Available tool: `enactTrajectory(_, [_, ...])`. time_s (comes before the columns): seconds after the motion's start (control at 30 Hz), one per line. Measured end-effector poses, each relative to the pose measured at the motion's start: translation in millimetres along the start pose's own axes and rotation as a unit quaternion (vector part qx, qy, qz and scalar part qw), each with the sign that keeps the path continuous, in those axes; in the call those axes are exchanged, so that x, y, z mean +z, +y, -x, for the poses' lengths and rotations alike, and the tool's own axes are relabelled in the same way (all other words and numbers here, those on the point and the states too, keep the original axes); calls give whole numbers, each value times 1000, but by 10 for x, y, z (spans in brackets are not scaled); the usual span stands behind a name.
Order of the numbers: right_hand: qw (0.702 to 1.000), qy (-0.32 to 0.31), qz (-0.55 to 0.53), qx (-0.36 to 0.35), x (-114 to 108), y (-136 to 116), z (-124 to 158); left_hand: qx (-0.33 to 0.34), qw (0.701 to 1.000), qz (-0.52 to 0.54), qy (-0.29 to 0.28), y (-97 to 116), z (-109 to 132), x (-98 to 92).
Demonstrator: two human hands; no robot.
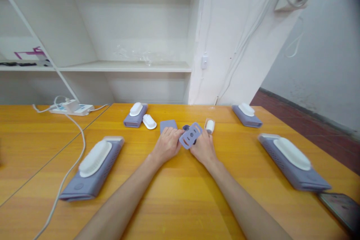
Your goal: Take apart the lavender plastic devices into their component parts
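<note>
A small purple-grey slotted plate (pixel 186 140) with a dark round centre is held tilted above the table between both hands. My left hand (pixel 168 144) is closed, its thumb and forefinger at the plate's left edge. My right hand (pixel 204 149) is curled closed at the plate's right side, its fingertips partly hidden behind it. Dark round parts show beside and below the plate; I cannot make out what they are. Just beyond my left hand lies a flat purple-grey piece (pixel 168 123). Past my right hand is a small white cylinder in a clear wrapper (pixel 209 126).
Purple-grey boxes with white oval pieces on top lie at left (pixel 105 174), back left (pixel 132 120), back right (pixel 250 120) and right (pixel 303 180). A loose white oval tray (pixel 149 122), a power strip (pixel 81 110) with a trailing cable, and a phone (pixel 341 208) are also on the table.
</note>
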State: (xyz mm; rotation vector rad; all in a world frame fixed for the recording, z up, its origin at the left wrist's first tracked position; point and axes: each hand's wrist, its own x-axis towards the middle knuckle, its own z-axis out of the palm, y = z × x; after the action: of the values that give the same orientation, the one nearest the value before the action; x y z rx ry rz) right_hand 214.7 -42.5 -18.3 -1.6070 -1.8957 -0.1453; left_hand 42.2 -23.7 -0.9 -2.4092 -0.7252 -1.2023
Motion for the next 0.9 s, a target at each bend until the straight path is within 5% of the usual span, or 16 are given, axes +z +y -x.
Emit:
enactTrajectory(0.2, [972,163,-141,-97,-102,-34,52,-33,998,19,43,-2,-2,6])
enactTrajectory(0.33, [956,198,-167,-137,-199,-69,86,-40,998,8,40,-9,10,12])
enactTrajectory(0.57, [929,276,-240,-56,-172,-2,34,-37,997,-61,39,-12,-4,-26])
enactTrajectory(0.8, [946,203,-251,-29,-184,53,54,-48,997,-28,46,-17,13,-19])
enactTrajectory(0.9, [944,205,-257,34,-161,79,47,-37,999,6,35,-18,26,-11])
